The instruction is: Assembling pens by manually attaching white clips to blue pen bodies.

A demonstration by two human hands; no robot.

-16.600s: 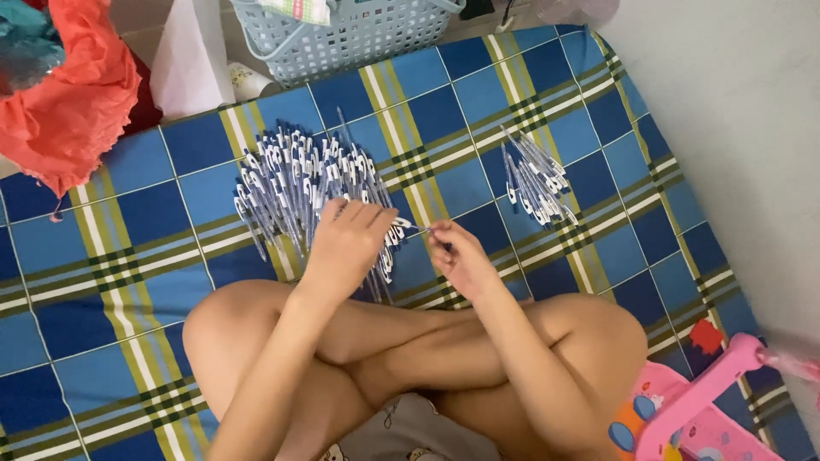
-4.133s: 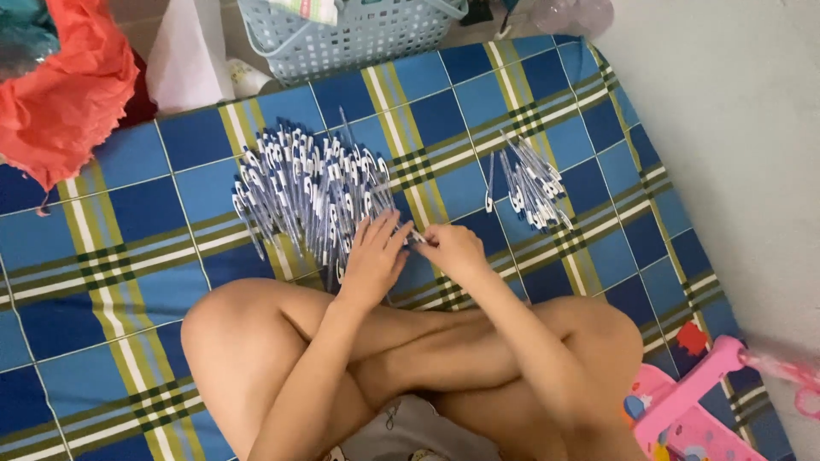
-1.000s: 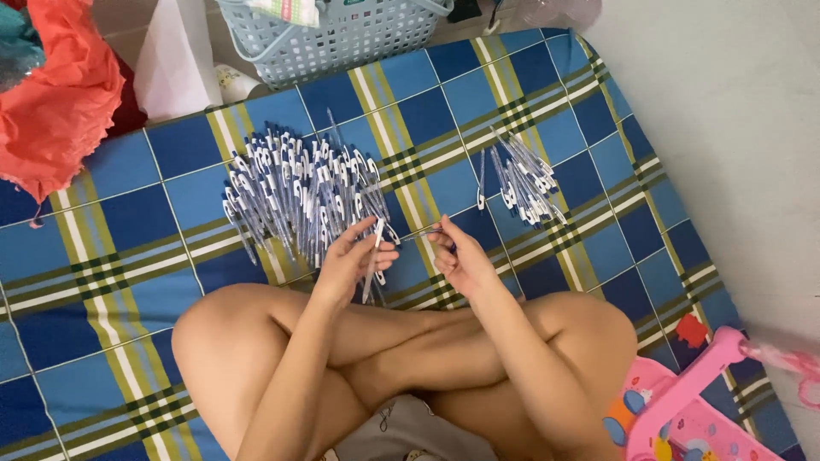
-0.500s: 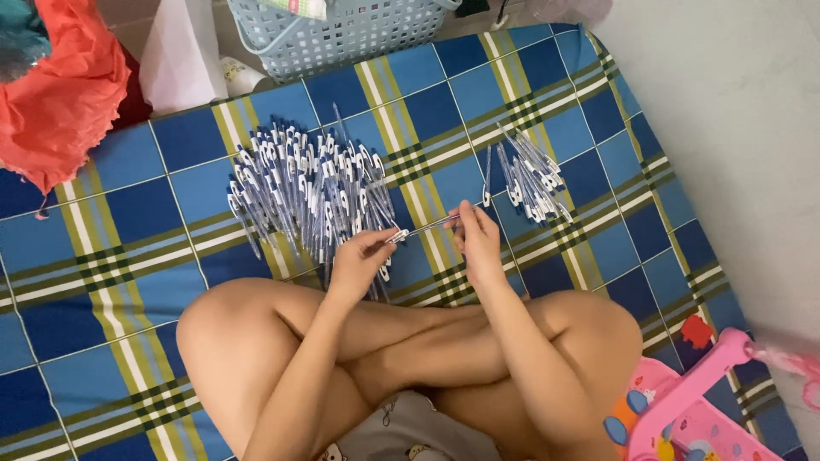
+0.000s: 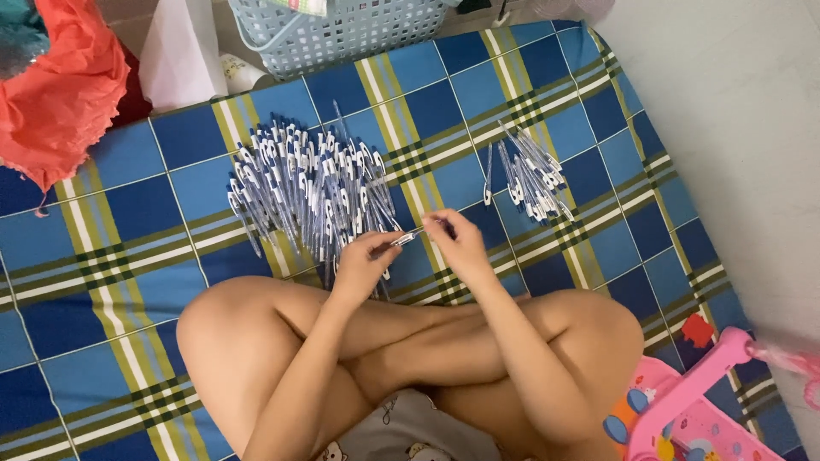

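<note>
I sit cross-legged on a blue, yellow and green checked mat [image 5: 120, 282]. My left hand [image 5: 363, 265] and my right hand [image 5: 461, 243] meet in front of my knees, both pinching one clear pen [image 5: 408, 237] held level between them. A big heap of pens [image 5: 312, 192] with white and blue clips lies just beyond my left hand. A smaller bundle of pens [image 5: 531, 175] lies farther right, beyond my right hand.
A pale blue plastic basket [image 5: 342, 30] stands at the mat's far edge. Orange-red cloth [image 5: 60, 94] is bunched at the far left beside a white bag [image 5: 184, 60]. A pink plastic toy [image 5: 700, 401] sits near my right knee. Pale floor [image 5: 735, 111] borders the mat on the right.
Half a second ago my hands held the pen slightly farther out; now they sit a little closer to my knees with the pen still between them. The piles have not shifted.
</note>
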